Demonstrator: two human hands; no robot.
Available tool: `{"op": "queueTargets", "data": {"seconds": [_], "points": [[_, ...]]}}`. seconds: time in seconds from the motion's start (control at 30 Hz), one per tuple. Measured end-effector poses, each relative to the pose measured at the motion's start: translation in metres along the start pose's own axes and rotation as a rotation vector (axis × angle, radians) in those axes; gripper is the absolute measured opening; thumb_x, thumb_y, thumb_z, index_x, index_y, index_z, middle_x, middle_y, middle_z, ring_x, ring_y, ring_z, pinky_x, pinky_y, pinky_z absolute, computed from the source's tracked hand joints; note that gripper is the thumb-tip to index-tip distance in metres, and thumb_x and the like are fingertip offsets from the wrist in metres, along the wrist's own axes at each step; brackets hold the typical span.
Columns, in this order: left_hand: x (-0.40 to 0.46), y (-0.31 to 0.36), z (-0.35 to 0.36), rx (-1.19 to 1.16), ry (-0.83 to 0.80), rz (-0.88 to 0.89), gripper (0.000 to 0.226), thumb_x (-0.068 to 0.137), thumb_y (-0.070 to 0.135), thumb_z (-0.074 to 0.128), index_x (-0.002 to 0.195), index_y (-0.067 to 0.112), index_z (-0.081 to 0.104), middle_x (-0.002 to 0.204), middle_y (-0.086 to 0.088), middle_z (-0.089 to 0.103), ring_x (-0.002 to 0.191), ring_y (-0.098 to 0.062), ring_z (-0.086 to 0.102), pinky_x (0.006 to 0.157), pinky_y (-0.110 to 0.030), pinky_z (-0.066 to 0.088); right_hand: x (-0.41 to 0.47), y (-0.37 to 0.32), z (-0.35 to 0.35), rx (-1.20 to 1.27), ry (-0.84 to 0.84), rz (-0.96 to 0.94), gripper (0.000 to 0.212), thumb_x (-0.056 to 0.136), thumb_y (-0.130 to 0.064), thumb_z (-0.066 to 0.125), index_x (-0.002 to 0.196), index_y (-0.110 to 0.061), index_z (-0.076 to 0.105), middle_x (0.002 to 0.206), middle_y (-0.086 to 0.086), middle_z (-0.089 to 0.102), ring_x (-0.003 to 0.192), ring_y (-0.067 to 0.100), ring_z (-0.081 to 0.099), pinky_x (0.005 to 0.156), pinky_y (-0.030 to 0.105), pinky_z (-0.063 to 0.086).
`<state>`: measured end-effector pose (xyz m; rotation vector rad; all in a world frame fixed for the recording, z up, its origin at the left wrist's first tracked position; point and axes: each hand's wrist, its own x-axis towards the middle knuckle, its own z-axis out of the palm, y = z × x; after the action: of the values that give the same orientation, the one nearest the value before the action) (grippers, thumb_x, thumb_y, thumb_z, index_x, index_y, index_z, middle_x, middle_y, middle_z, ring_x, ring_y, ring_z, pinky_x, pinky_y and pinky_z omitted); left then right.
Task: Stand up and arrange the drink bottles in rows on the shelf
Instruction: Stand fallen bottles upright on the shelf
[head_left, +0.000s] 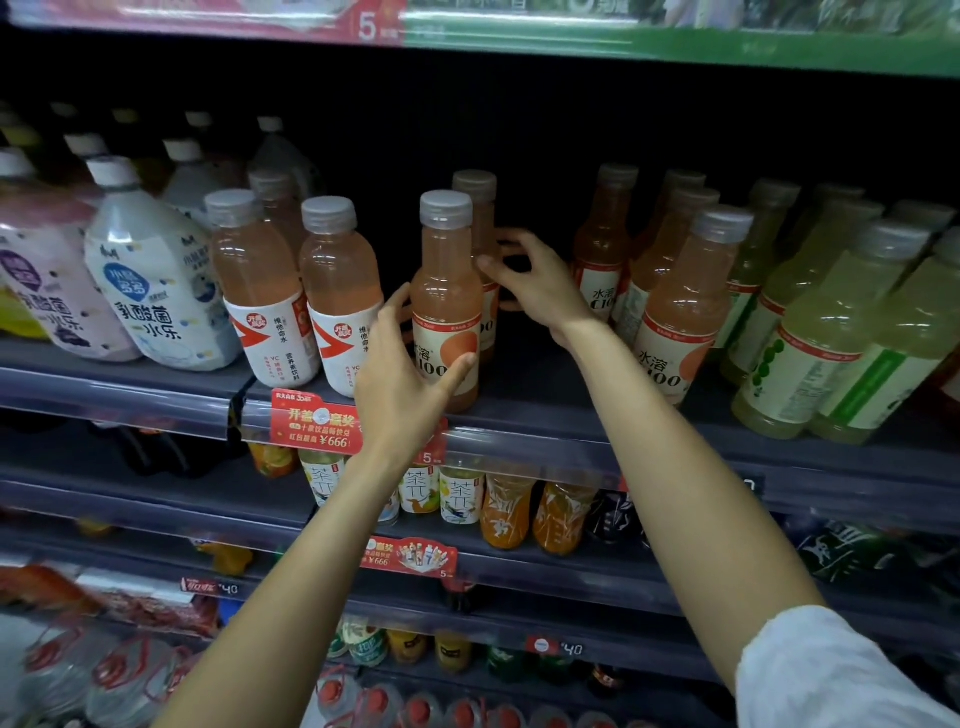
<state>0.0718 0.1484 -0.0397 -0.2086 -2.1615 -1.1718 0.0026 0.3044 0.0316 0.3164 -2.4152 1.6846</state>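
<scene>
While the left hand (402, 374) curls around the near peach-drink bottle (447, 291), upright at the shelf (545, 410) edge, the right hand (530, 280) pinches the farther peach bottle (480, 208) directly behind.

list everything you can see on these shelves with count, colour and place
front C100 bottle: one, pink-orange, shelf centre, upright
rear C100 bottle: one, pink-orange, directly behind it
vitamin water bottles: at least three, pink, left of centre
white milky bottles: several, far left
C100 row: several, pink-orange, right
pale green bottles: several, far right
red promo tag: one, shelf edge
lower-shelf drinks: many, mixed colours
left hand: grips front bottle
right hand: around rear bottle
</scene>
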Motion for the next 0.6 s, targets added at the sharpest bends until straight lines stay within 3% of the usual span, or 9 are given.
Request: {"op": "queueTargets", "data": {"seconds": [0.37, 0.6], "points": [[-0.0021, -0.0001, 0.0008, -0.002, -0.001, -0.001, 0.087, 0.078, 0.051, 0.073, 0.145, 0.017, 0.031, 0.142, -0.001, 0.046, 0.124, -0.009, 0.047, 0.092, -0.027, 0.046, -0.0033, -0.0021, 0.0034, -0.002, -0.021, -0.012, 0.046, 0.091, -0.029, 0.06, 0.132, -0.016, 0.044, 0.127, 0.003, 0.051, 0.112, 0.022, 0.056, 0.085, 0.039, 0.055], [-0.0043, -0.0009, 0.0022, -0.009, 0.004, -0.006, 0.086, 0.079, 0.048, 0.073, 0.147, 0.018, 0.029, 0.144, 0.0, 0.044, 0.127, -0.012, 0.047, 0.096, -0.037, 0.049, -0.0064, -0.0034, 0.0047, -0.039, -0.008, -0.011, 0.052, 0.092, -0.031, 0.058, 0.138, -0.016, 0.039, 0.134, 0.004, 0.05, 0.114, 0.022, 0.056, 0.09, 0.041, 0.053]]}}
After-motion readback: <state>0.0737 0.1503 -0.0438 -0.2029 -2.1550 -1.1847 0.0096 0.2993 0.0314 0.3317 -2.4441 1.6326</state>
